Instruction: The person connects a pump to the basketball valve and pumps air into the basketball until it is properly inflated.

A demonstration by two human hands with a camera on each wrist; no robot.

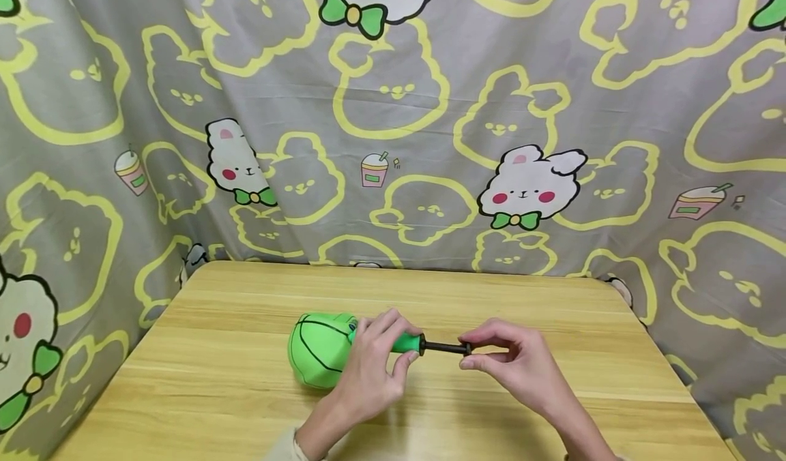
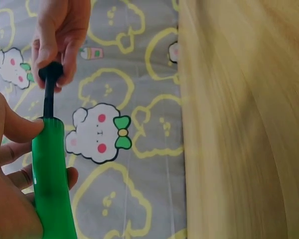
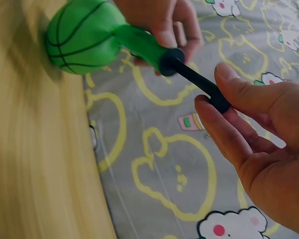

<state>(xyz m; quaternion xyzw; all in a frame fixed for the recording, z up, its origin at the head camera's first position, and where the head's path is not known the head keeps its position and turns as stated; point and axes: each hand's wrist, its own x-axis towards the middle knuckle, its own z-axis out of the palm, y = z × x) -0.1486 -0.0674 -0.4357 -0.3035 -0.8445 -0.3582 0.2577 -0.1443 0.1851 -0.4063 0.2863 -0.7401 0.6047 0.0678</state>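
A green hand pump with a black plunger rod lies level above the table, its rod drawn partway out to the right. My left hand grips the green barrel, thumb near its black collar. With thumb and fingers, my right hand pinches the black handle at the rod's end. Against the barrel's far end sits a green ball with black seam lines, its surface dented and creased in the head view. The left hand partly hides where pump and ball meet.
The wooden table spreads under both hands, its back edge close to a hanging grey curtain printed with yellow outlines and white rabbits. Curtain cloth also hangs along the table's left and right sides.
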